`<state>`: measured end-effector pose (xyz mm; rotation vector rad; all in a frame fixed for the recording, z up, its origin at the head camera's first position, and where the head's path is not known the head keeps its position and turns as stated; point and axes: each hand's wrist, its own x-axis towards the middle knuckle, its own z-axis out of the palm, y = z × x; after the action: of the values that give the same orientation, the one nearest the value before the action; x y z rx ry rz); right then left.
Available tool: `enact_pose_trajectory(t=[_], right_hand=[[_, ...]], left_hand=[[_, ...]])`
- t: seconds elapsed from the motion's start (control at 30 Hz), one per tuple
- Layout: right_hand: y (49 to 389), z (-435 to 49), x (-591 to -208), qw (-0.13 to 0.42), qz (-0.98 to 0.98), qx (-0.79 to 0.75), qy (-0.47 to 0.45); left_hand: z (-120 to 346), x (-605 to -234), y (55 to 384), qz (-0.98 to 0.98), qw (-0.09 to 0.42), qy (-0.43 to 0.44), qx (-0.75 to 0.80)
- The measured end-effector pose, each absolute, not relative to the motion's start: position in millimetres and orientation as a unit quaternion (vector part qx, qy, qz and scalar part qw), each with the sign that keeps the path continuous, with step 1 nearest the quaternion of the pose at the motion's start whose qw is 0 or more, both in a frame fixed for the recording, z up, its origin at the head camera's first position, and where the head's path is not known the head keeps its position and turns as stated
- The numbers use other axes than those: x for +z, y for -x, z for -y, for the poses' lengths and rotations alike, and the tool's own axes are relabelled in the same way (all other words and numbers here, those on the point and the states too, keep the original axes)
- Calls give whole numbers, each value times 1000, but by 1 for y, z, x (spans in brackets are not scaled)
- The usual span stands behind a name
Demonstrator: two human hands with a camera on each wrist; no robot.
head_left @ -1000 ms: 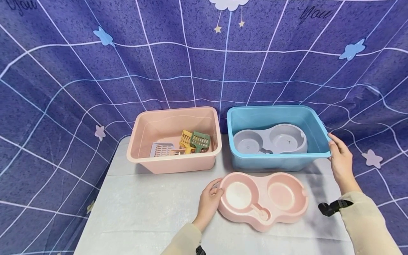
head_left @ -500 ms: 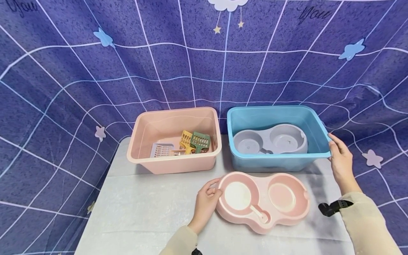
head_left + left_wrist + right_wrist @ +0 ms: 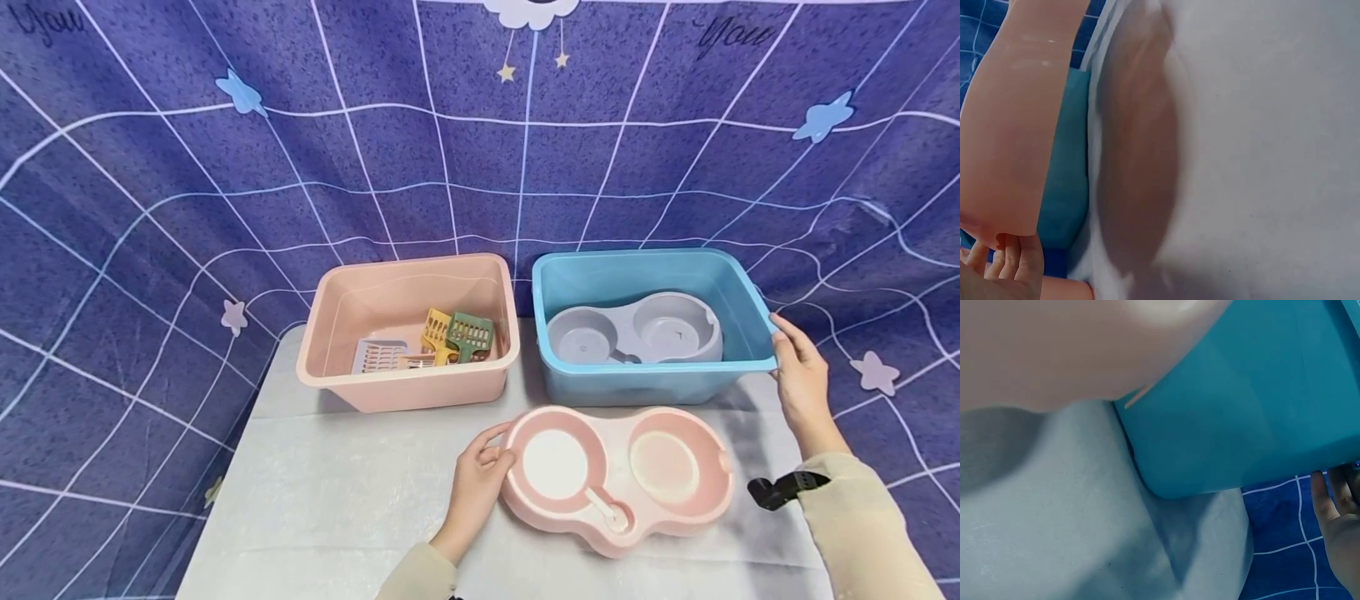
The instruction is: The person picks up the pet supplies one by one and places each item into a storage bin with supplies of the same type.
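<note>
A pink double pet bowl with two round hollows and a small spout-like recess is tilted toward me in the head view. My left hand grips its left end, thumb over the rim. In the left wrist view, the bowl's underside hangs above the table with a shadow below it. My right hand holds the right rim of a blue plastic bin, fingers partly hidden under the lip. Inside that bin lies a grey double pet bowl, its front edge hidden by the bin's front wall.
Left of the blue bin stands a pink bin. It contains a yellow slotted litter scoop, a green one and a pale lavender one. Both bins stand near a blue curtain at the back of the white-covered table.
The pink double bowl and my left hand have shifted a little to the left and toward me, the bowl looking slightly larger. My right hand stays on the blue bin's rim.
</note>
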<state>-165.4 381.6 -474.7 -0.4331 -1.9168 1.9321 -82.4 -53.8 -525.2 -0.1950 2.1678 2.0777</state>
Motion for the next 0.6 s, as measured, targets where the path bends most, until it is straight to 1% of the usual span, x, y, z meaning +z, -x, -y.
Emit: enact_pose_trajectory(t=[0.1, 0.2, 0.27, 0.37, 0.47, 0.5, 0.6], right_hand=[[163, -378, -470, 187, 673, 697, 160], [165, -380, -473, 188, 679, 692, 159], [170, -391, -488, 202, 659, 710, 141], [180, -410, -507, 195, 678, 693, 149], [198, -443, -546, 202, 677, 697, 119], [197, -439, -541, 193, 688, 687, 133], [186, -419, -520, 202, 665, 708, 123]], left_hand=[[56, -523, 82, -715, 65, 63, 693], [59, -521, 82, -716, 63, 64, 693], [61, -519, 82, -718, 62, 63, 690], [63, -515, 82, -724, 64, 65, 684], [65, -503, 81, -725, 73, 67, 681], [65, -497, 80, -725, 75, 66, 681], [66, -490, 80, -725, 75, 64, 681]])
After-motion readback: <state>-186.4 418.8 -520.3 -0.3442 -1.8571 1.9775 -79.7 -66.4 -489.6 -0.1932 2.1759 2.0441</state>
